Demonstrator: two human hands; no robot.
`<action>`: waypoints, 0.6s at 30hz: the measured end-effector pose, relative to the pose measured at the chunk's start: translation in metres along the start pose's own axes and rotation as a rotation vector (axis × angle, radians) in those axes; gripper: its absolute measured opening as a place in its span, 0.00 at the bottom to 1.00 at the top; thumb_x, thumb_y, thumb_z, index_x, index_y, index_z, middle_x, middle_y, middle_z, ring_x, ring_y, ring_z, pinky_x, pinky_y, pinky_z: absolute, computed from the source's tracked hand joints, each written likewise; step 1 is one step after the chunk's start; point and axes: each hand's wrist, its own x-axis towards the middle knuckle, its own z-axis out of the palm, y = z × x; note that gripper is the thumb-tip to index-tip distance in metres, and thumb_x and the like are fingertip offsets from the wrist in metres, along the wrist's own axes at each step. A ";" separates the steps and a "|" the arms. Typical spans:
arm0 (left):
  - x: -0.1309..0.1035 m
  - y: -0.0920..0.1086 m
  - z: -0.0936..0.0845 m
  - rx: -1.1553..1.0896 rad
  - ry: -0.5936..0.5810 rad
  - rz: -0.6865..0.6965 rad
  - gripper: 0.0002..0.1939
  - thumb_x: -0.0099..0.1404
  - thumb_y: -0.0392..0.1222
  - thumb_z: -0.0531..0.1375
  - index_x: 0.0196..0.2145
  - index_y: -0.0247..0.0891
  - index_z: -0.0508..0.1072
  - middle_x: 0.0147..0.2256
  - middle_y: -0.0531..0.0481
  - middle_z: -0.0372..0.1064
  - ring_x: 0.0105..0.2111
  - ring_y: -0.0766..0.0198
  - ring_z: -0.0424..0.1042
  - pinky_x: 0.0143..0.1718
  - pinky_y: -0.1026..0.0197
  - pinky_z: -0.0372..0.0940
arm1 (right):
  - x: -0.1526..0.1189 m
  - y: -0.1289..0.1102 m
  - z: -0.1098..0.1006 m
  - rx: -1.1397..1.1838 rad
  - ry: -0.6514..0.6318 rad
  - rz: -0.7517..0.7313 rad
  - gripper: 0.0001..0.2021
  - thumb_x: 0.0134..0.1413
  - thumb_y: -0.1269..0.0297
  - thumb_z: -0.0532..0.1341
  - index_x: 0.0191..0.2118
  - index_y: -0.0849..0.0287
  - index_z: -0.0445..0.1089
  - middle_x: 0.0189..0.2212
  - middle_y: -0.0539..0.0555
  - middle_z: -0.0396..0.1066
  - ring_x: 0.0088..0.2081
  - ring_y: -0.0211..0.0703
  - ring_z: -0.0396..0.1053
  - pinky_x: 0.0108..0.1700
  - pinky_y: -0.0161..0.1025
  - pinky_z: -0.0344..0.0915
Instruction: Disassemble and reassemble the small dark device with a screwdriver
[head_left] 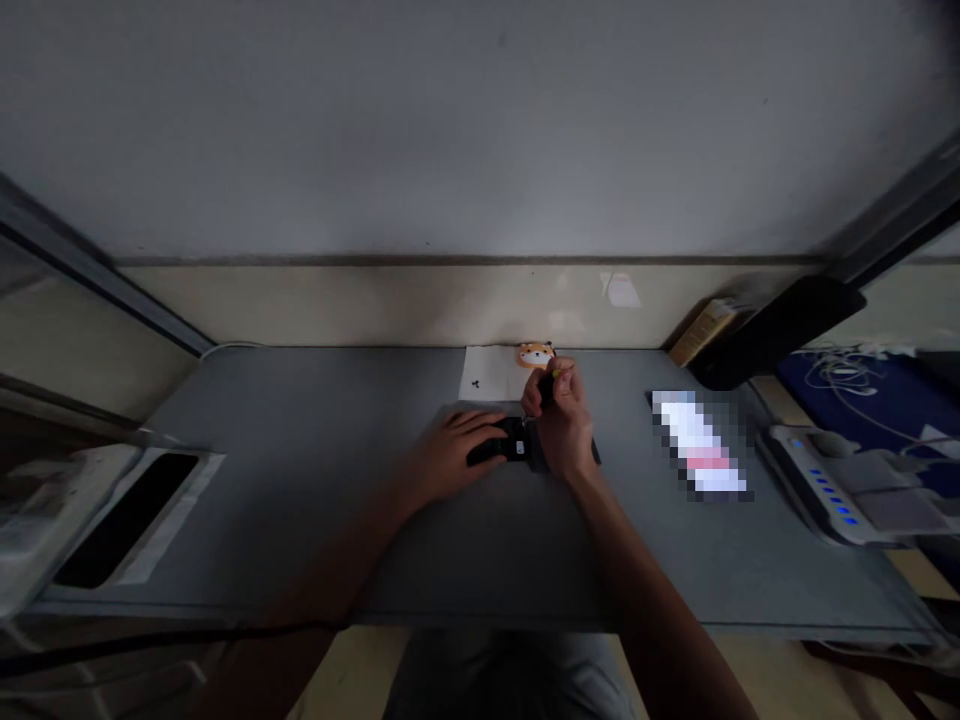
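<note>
On a grey bench [300,430] against a pale wall [450,120], pinches a dark tool [549,384] in the closed grip of the right hand [566,425], beside a black box [515,430]; clasps that box under a curled left hand [459,447]. Just beyond, white paper [487,372] and animal-faced ornament [535,356]; farther right, blurred screen [701,440].

The black device [513,436] looks like matt plastic, its label smooth and pale. Under it, the table [300,420] is smooth, matt grey. Just beyond the device lies flat white paper [484,370]; farther behind it, the wall [480,130] is matt. Well to its right, the power strip [814,485] looks like smooth plastic.
</note>
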 end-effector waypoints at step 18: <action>-0.001 0.001 0.000 -0.005 0.013 -0.004 0.15 0.76 0.51 0.58 0.55 0.48 0.77 0.63 0.49 0.71 0.63 0.53 0.69 0.66 0.45 0.61 | 0.004 -0.006 -0.006 -0.017 0.013 0.021 0.21 0.56 0.41 0.68 0.33 0.52 0.62 0.22 0.45 0.61 0.23 0.37 0.57 0.28 0.38 0.56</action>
